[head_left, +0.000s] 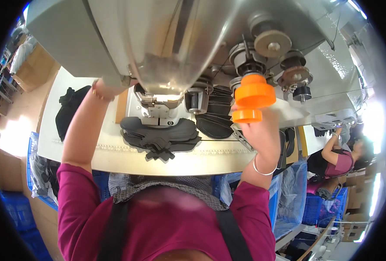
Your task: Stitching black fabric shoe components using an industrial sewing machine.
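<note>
A large grey sewing machine [158, 56] fills the upper view, its lit needle area above the table. My left hand [106, 89] reaches in beside the machine head, fingers hidden behind its housing. My right hand [260, 130] is raised on the right, just behind two orange plastic caps [254, 93] on the machine's front. Those caps cover its fingertips, so I cannot see what it grips. A stack of black cut shoe-upper-like pieces [158, 135] lies in front of the needle plate [158, 119]. More black pieces [214, 122] are layered between the needle area and my right hand.
Another black piece [69, 108] lies on the table's left. A ruler strip [106, 148] runs along the front of the table [180, 163]. Thread dials [272, 43] protrude upper right. Blue crates [17, 213] stand lower left; another person [338, 158] sits at far right.
</note>
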Motion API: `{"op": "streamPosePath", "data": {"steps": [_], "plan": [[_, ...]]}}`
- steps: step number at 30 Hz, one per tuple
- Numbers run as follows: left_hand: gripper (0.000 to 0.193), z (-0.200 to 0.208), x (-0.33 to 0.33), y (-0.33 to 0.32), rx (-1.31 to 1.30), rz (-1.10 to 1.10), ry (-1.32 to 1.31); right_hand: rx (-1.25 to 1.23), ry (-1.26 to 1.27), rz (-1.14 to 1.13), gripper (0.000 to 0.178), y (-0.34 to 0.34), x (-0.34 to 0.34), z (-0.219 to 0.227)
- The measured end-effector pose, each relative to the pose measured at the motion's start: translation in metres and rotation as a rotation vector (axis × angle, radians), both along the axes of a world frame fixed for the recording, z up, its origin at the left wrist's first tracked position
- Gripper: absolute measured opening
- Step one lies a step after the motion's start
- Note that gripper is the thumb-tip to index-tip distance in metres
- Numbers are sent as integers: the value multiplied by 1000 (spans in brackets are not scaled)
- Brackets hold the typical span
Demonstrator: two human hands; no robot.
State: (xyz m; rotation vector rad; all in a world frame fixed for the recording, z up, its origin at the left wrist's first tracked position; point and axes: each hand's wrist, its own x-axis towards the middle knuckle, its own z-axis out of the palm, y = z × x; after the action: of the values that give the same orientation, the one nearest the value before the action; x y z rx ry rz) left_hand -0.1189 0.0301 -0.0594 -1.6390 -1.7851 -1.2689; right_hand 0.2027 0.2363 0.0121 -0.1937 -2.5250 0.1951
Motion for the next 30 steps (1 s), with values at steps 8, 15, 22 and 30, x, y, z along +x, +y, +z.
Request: {"op": "streamPosePath", "data": {"steps": [8, 15, 22, 30], "plan": [[8, 10, -24, -29, -22, 255, 406, 62, -305, -216, 36, -27, 14, -111], [11, 1, -29, -154, -181, 356, -622, -4, -217, -308, 47, -34, 19, -134], [11, -55, -22, -257, -270, 594, -768, -41, -225, -324, 47, -38, 9, -127], [20, -65, 11, -204, -258, 1086, 5, -22, -304, -282, 49, -19, 7, -128]]}}
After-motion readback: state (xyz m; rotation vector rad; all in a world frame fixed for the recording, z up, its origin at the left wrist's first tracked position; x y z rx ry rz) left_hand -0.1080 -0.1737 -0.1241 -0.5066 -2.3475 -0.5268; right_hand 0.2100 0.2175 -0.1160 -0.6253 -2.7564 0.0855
